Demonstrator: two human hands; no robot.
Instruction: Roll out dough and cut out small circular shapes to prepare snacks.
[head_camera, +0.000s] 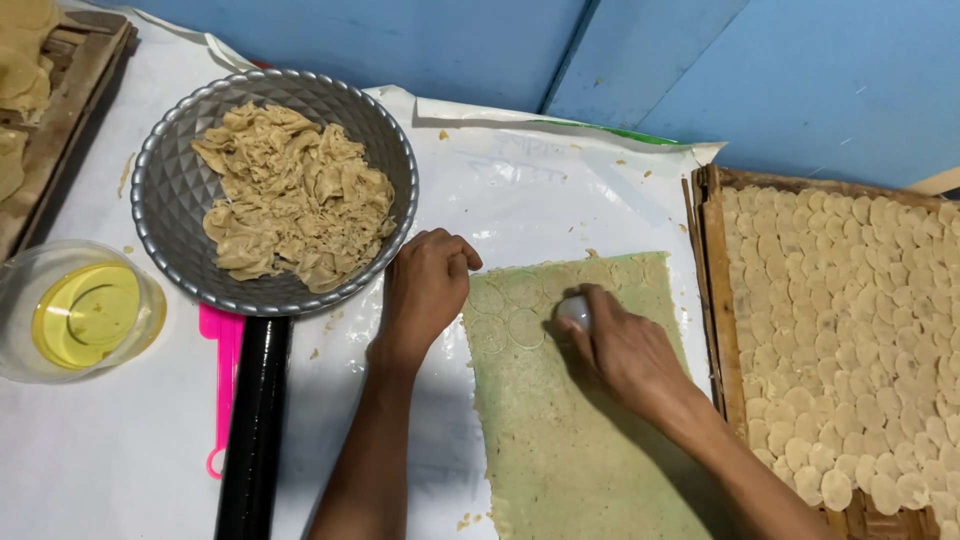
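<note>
A thin rolled sheet of pale dough (580, 440) lies on the white plastic-covered table, with several round cut marks near its far end. My right hand (625, 350) presses a small round white cutter (575, 310) into the sheet. My left hand (428, 285) rests curled on the table at the sheet's far left corner, fingertips touching the dough edge, holding nothing.
A grey metal bowl (170, 190) of dough scraps sits at the left. Below it lie a black rolling pin (255, 420) and a pink plastic tool (222, 370). A clear cup of yellow oil (75, 310) stands far left. A wooden tray (715, 290) of cut dough discs is at right.
</note>
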